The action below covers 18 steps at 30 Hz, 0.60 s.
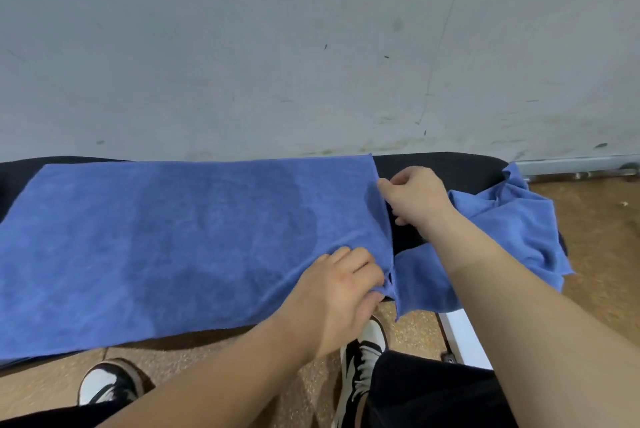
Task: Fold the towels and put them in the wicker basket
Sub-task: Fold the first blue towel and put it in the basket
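Arms forward; left grip (341,289) pinching, right grip (412,195) apparently pinching.

Matt blue terry-cloth towel (180,237) on a black matt table (443,168); scuffed wall (311,46).

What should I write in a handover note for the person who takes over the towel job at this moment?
The left hand pinches the near right corner of the spread towel, which lies flat on the black table.
The right hand grips the same towel's right edge, farther back.
A crumpled towel lies to the right on the table, partly hanging over its end.
Done: towel laid out flat.
Left: fold both towels and put them in the basket, which is not in view.
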Each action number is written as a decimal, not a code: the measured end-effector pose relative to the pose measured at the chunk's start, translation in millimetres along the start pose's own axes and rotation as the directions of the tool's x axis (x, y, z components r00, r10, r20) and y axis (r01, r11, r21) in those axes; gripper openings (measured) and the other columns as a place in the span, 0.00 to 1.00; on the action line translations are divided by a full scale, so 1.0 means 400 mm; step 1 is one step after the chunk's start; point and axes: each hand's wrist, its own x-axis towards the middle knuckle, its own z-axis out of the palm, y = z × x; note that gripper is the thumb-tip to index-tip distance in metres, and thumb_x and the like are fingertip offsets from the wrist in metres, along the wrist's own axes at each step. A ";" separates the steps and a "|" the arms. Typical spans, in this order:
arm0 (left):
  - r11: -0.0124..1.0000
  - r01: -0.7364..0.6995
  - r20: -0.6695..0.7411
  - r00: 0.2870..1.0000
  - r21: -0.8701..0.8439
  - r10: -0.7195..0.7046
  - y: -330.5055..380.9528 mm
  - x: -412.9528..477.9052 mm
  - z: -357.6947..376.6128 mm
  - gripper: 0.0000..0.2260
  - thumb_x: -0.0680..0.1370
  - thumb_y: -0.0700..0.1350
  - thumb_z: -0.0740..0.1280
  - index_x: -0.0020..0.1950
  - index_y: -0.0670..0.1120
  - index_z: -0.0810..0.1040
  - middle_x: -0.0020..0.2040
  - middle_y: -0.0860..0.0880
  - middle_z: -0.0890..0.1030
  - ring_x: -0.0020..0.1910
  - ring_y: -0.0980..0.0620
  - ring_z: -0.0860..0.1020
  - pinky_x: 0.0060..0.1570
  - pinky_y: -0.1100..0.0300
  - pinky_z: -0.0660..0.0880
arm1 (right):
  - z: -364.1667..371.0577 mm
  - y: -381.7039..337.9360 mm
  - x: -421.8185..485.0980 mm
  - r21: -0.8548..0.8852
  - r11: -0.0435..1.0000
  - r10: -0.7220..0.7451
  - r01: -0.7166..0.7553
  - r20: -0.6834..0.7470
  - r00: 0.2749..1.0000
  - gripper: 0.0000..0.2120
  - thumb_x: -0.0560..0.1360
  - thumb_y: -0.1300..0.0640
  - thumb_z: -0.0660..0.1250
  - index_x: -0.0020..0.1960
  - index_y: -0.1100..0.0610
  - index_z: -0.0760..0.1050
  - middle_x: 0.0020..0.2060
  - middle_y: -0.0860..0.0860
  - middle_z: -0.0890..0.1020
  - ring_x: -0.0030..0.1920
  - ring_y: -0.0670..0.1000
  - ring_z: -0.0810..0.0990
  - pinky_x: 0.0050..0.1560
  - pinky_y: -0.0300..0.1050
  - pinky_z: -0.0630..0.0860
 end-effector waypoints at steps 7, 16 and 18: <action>0.881 0.272 -0.087 0.941 -0.386 -0.328 0.012 -0.042 -0.094 0.11 0.80 0.41 0.68 0.54 0.57 0.71 0.46 0.57 0.75 0.41 0.52 0.74 0.42 0.59 0.73 | 0.071 -0.087 0.041 0.384 0.901 0.133 -0.202 0.197 0.971 0.10 0.75 0.61 0.76 0.44 0.59 0.74 0.43 0.58 0.79 0.39 0.55 0.79 0.38 0.47 0.77; 0.792 0.347 0.047 0.925 -0.503 -0.376 0.005 -0.062 -0.143 0.08 0.77 0.39 0.69 0.52 0.50 0.82 0.47 0.56 0.77 0.34 0.57 0.73 0.39 0.69 0.68 | 0.071 -0.111 0.062 0.563 0.800 0.218 -0.206 0.046 0.975 0.06 0.74 0.63 0.76 0.47 0.63 0.80 0.43 0.56 0.81 0.41 0.54 0.80 0.46 0.50 0.81; 0.715 0.419 0.089 0.888 -0.559 -0.450 0.034 -0.043 -0.148 0.04 0.76 0.52 0.72 0.45 0.54 0.82 0.44 0.55 0.79 0.33 0.58 0.75 0.39 0.65 0.71 | 0.056 -0.095 0.059 0.563 0.815 0.174 -0.139 -0.009 0.985 0.07 0.74 0.59 0.76 0.44 0.59 0.78 0.40 0.56 0.78 0.40 0.54 0.77 0.43 0.48 0.78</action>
